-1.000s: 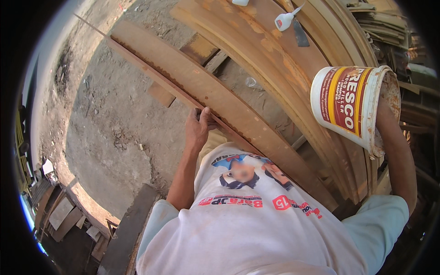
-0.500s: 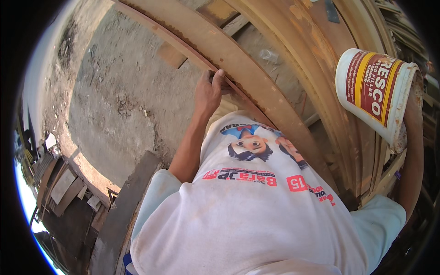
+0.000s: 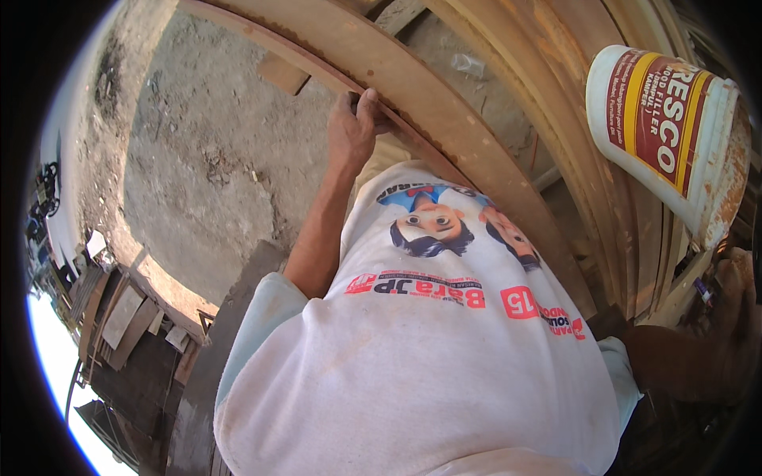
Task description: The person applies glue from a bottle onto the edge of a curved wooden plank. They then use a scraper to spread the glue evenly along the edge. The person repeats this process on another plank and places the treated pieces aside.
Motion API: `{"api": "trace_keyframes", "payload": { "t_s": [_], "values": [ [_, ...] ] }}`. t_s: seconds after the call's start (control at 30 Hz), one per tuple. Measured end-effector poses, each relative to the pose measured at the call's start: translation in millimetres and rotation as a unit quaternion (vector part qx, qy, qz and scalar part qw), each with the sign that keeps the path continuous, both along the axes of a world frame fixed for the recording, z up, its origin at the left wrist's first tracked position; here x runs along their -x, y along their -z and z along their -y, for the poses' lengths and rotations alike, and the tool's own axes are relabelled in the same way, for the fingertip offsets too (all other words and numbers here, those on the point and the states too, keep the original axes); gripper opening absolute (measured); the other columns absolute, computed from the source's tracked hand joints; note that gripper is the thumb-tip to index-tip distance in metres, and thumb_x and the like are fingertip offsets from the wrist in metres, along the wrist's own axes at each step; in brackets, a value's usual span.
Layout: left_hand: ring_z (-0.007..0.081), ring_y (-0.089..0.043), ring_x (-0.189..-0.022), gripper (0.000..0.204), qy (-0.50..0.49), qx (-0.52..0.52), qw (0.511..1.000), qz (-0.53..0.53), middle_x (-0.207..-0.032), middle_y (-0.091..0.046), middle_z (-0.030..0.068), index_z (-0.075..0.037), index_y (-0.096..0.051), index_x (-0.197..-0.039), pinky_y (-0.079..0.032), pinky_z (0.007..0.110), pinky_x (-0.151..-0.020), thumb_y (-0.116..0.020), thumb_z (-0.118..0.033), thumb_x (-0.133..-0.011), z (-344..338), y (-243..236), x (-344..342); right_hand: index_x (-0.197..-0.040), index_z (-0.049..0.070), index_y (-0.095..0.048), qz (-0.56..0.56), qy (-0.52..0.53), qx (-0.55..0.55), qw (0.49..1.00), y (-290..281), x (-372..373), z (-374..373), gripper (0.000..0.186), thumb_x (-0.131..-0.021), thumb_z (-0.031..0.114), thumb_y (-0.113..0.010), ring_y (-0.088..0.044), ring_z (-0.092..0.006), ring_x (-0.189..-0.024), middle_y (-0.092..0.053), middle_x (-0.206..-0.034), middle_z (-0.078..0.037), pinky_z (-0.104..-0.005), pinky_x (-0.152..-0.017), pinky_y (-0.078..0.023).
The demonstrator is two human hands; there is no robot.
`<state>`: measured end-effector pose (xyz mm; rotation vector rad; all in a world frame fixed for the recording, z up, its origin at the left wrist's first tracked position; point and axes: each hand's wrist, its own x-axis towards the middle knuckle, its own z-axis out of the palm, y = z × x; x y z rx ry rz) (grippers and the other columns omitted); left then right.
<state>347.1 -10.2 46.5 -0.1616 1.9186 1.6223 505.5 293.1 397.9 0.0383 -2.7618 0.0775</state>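
Note:
My left hand (image 3: 357,119) is closed on the thin reddish edge strip of a long wooden board (image 3: 450,119), thumb uppermost. At the right, a white bucket (image 3: 659,135) with a maroon and yellow label lies tilted over curved wooden pieces (image 3: 556,87), its rim smeared with dried brown material. What supports it is unclear. My right hand (image 3: 730,301) is in shadow just below the bucket's rim, at the edge of the view; I cannot tell whether its fingers hold anything.
A concrete and dirt floor (image 3: 206,159) spreads at left. Scrap boards and sheets (image 3: 119,317) are piled at lower left beside a dark grey slab (image 3: 190,397). A small wood piece (image 3: 282,71) and crumpled clear plastic (image 3: 468,65) lie on the ground.
My right hand has come out of the bucket's opening to below its rim. The bucket sits farther right and higher in view. My left hand still grips the board, higher in the picture.

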Motion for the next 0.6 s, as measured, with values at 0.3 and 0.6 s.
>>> {"api": "trace_keyframes", "payload": {
  "t_s": [0.3,0.6],
  "values": [
    [0.0294,-0.077,-0.084,0.04,0.004,-0.035,0.999,0.038,-0.099,-0.072,0.0234,0.012,-0.054,-0.112,-0.067,0.039,-0.07,-0.057,-0.028,-0.109,-12.7,-15.5,6.8,-0.104,0.001,-0.069,0.198,0.032,0.394,0.897,197.6,61.7,73.6,0.014,-0.093,0.009,-0.071,-0.072,-0.034,-0.089,-0.073,-0.099,-0.017,-0.0412,-0.08,-0.055],
    [0.0298,-0.077,-0.084,0.046,-0.006,-0.048,0.998,0.043,-0.101,-0.072,0.0236,0.011,-0.054,-0.119,-0.066,0.039,-0.073,-0.059,-0.033,-0.108,-9.3,-2.6,3.7,-0.104,0.001,-0.072,0.341,0.016,0.384,0.858,287.8,116.9,108.4,0.021,-0.095,0.019,-0.067,-0.072,-0.0356,-0.088,-0.074,-0.097,-0.02,-0.043,-0.081,-0.055]
  ]
}}
